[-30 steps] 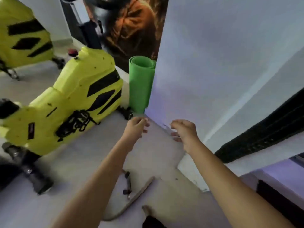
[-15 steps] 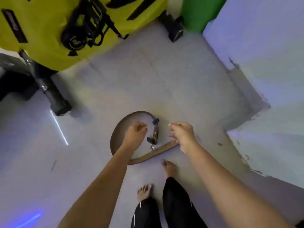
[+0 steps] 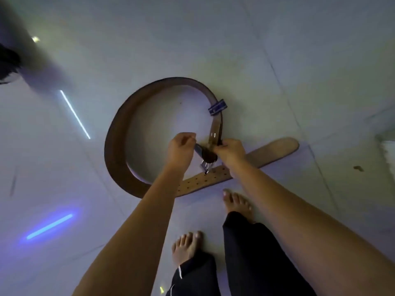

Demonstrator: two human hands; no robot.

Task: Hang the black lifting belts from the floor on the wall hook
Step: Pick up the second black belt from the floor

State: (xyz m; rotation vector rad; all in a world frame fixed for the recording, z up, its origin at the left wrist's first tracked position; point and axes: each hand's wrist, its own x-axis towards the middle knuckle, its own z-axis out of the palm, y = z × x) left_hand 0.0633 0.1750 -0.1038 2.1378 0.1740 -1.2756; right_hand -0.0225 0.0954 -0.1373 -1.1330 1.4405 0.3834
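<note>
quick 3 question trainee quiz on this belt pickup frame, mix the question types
1. True or false: both hands are at the buckle end of the belt.
2. Which end lies flat on the floor? A) the holed tongue B) the buckle
3. Fill in: the person's feet are ____.

Key:
1. True: left hand and right hand meet at the buckle.
2. A, the tongue.
3. Bare; see the forward foot.

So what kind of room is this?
Probably a gym or home workout room. A lifting belt lies on the smooth pale floor, both hands are at its buckle, and the feet are bare.
</note>
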